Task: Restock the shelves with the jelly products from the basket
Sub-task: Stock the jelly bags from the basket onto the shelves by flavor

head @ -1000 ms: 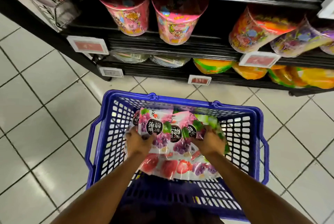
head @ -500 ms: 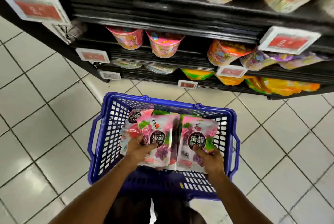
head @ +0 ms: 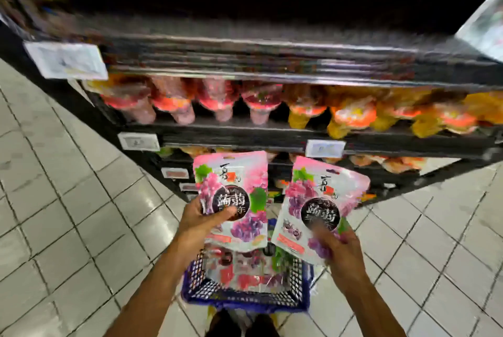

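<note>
My left hand (head: 202, 223) grips a pink grape jelly pouch (head: 239, 189) by its left side, holding it upright above the basket. My right hand (head: 339, 251) grips a second pink grape jelly pouch (head: 318, 200) at its lower edge, tilted a little to the right. Both pouches are raised in front of the lower shelves. Below them the blue plastic basket (head: 245, 300) stands on the floor with more jelly pouches (head: 245, 268) inside, partly hidden by my hands and the held pouches.
A black shelf unit (head: 272, 132) fills the upper view, its tiers stocked with red and orange jelly packs (head: 351, 113) and fronted by white price tags (head: 138, 141). White tiled floor (head: 68, 200) lies left and right. My shoes show below the basket.
Both hands have lifted a pouch each out of the basket and up toward the shelves. The camera has tilted upward, showing higher shelves, and the view is blurred.
</note>
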{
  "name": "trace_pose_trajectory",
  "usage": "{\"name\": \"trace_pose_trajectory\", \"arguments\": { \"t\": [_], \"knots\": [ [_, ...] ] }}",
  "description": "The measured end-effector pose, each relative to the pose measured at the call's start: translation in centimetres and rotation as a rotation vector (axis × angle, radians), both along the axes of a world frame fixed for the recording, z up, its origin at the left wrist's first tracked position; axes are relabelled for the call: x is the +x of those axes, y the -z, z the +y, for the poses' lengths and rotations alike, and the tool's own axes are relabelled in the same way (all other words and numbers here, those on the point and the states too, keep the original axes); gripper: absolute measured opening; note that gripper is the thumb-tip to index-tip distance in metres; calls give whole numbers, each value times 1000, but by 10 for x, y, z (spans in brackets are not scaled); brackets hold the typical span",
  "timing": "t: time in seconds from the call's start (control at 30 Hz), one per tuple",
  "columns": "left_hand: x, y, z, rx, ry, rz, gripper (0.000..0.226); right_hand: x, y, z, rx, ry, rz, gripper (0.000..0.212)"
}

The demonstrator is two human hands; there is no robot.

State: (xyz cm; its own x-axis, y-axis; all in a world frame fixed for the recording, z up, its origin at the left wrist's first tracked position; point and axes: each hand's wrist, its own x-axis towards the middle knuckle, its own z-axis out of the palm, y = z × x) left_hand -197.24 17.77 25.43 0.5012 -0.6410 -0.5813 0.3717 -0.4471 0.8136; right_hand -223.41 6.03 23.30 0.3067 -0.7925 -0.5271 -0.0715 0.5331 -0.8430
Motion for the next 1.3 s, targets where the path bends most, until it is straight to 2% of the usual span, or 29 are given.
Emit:
{"name": "trace_pose_trajectory", "arguments": {
  "t": [0.07, 0.13, 0.2, 0.3, 0.4, 0.43, 0.5, 0.63, 0.7, 0.8, 0.83, 0.93, 1.07, 1.17, 1.3],
  "knots": [
    [4, -62, -10, -71, 11, -57, 63, 1, -56, -10, -98, 10, -11, 37],
    [4, -127, -18, -160, -1, -154, 56, 3, -111, -19, -213, 8, -31, 47],
    [3, -187, -25, -249, -20, -233, 43, 7, -165, -30, -318, 29, -82, 42],
    [1, -255, -31, -338, -35, -338, 41, 13, -231, -40, -445, 63, -199, 26],
    [-4, -305, -39, -420, -40, -458, 47, 16, -286, -48, -515, 67, -269, 28],
    [-4, -319, -44, -446, -56, -501, 43, 17, -303, -49, -552, 59, -283, 30],
    [-5, -344, -50, -502, -76, -574, 31, 19, -333, -52, -604, 77, -302, 25],
    [-6, -390, -58, -593, -24, -620, 23, 22, -383, -54, -705, 128, -343, 6],
    [-4, -409, -60, -630, -1, -613, 20, 21, -403, -56, -786, 140, -327, 21],
    [0, -430, -62, -671, 31, -561, 33, 23, -419, -57, -798, 182, -298, 62],
    [2, -434, -63, -686, 35, -538, 35, 24, -424, -55, -809, 188, -295, 66],
    [11, -441, -64, -721, 58, -477, 48, 29, -433, -51, -908, 197, -262, 39],
    [21, -453, -68, -799, 46, -450, 47, 31, -448, -47, -966, 259, -229, 38],
    [20, -464, -76, -834, 37, -451, 53, 27, -466, -46, -1021, 313, -237, 27],
    [6, -490, -91, -879, 94, -453, 45, 13, -498, -60, -1081, 389, -238, 37]
  ]
}}
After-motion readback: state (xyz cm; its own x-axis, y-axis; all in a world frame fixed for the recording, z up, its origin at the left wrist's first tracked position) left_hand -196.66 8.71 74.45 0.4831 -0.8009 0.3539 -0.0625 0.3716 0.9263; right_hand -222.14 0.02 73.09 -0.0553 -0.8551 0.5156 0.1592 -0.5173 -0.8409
